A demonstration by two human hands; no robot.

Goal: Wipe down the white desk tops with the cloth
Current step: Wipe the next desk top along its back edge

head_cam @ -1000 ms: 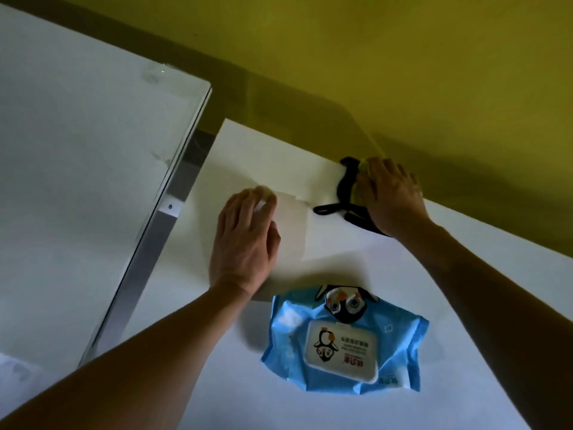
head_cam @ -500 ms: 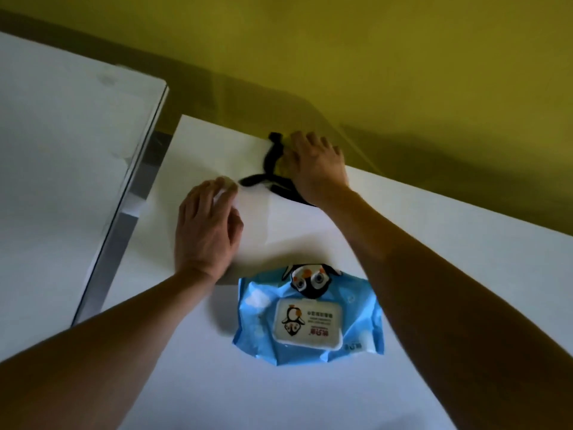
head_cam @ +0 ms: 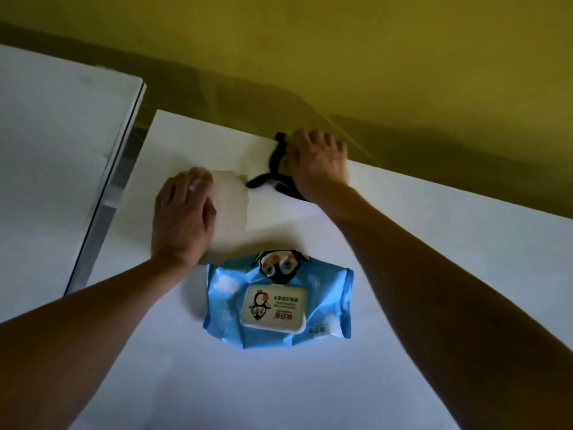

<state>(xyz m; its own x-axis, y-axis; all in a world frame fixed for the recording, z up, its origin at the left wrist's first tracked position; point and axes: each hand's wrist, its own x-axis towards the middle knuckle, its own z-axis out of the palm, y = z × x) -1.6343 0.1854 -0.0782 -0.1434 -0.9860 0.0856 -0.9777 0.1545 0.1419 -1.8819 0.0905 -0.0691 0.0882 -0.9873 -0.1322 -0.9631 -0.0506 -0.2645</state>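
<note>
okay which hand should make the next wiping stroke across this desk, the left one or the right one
Left. The left hand already lies flat on the cloth on the white desk top, so it can probably sweep on. The right hand is busy on the black object at the desk's far edge.

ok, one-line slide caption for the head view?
Left hand presses white wipe on white desk; right hand on black object.

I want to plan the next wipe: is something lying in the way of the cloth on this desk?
Yes. The left hand presses the cloth flat; the blue wipes pack lies just nearer the person, and the black object under the right hand lies beyond, by the wall.
</note>
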